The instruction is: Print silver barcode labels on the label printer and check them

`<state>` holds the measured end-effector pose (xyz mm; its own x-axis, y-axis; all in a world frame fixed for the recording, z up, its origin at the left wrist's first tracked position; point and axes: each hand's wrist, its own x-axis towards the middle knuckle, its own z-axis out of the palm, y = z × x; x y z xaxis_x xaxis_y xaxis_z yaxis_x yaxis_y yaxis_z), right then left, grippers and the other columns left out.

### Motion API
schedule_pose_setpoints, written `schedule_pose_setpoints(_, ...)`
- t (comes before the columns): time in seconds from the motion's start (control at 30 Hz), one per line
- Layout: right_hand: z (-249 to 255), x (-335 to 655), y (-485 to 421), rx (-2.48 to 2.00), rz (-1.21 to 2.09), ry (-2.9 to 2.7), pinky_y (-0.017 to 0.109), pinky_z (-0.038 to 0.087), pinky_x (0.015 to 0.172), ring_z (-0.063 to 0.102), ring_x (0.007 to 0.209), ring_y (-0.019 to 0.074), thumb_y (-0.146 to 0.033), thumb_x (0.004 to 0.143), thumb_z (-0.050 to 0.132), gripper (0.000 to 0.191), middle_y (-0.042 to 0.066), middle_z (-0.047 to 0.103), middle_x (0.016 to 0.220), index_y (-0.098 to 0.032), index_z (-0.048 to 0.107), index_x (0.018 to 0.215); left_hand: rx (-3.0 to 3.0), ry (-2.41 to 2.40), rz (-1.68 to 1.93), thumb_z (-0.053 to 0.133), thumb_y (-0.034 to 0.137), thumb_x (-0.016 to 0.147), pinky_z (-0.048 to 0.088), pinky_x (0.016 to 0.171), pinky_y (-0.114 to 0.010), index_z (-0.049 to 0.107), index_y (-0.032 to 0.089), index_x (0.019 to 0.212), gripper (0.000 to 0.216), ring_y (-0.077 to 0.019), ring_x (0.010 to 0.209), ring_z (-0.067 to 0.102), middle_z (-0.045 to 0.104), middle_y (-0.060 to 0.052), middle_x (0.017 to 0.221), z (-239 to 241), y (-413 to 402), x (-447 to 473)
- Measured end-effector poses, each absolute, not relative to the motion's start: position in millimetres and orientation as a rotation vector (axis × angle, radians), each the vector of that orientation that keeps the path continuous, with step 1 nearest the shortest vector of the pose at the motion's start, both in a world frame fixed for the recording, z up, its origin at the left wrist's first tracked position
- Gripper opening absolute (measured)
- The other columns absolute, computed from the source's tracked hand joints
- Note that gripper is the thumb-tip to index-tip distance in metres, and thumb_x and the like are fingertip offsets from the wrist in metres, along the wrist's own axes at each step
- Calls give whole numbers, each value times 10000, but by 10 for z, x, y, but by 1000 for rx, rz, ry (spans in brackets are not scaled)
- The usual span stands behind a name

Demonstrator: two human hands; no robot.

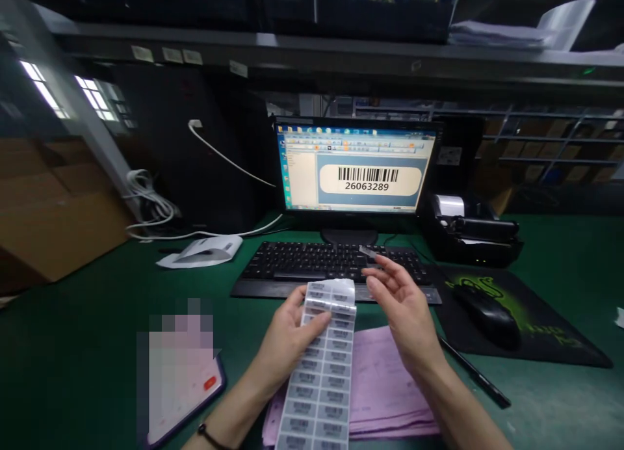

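Observation:
In the head view my left hand (295,336) grips a long strip of barcode labels (319,391) near its top end, thumb across the front. The strip carries two columns of small silver labels, and its upper end curls over. My right hand (402,300) is raised just right of the strip, above the keyboard (312,261). A small barcode label (367,251) clings to its fingertips, with the thumb a little apart. Pink paper sheets (385,385) lie under the strip and both hands.
A monitor (361,167) displays a large barcode. The black label printer (475,232) stands right of it, behind a mouse (487,313) on its mat. A pen (475,372) lies at right, a phone (188,391) at left. Crumpled label paper (202,251) rests left of the keyboard.

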<state>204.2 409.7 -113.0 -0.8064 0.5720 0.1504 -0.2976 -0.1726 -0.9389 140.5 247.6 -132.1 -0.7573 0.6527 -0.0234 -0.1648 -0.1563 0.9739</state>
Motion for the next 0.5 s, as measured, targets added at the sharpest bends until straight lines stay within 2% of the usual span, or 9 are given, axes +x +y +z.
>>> schedule_pose_setpoints(0.17, -1230, 2020, 4069, -349, 2061, -1602, 308, 471, 852, 607, 946, 163, -361, 693, 717, 573, 42, 666, 990, -192, 469, 1182, 556, 1537, 1952, 668, 263, 792, 499, 643, -240, 431, 193, 1101, 396, -128, 674, 641, 678, -26, 880, -1312, 2498, 1427)
schedule_pose_setpoints(0.33, -1224, 2004, 4045, -410, 2094, -1625, 297, 494, 747, 633, 797, 159, -381, 672, 715, 618, 24, 676, 847, -152, 443, 1177, 595, 1533, 1910, 672, 272, 788, 490, 611, -231, 427, 191, 1093, 399, -131, 656, 635, 677, -23, 847, -1332, 2507, 1443)
schedule_pose_setpoints(0.5, -1216, 2013, 4043, -512, 2101, -1615, 294, 498, 646, 641, 736, 170, -370, 632, 732, 642, 26, 676, 845, -156, 445, 1165, 616, 1546, 1896, 663, 279, 796, 492, 620, -238, 418, 188, 1107, 406, -137, 680, 631, 669, -31, 868, -1343, 2513, 1442)
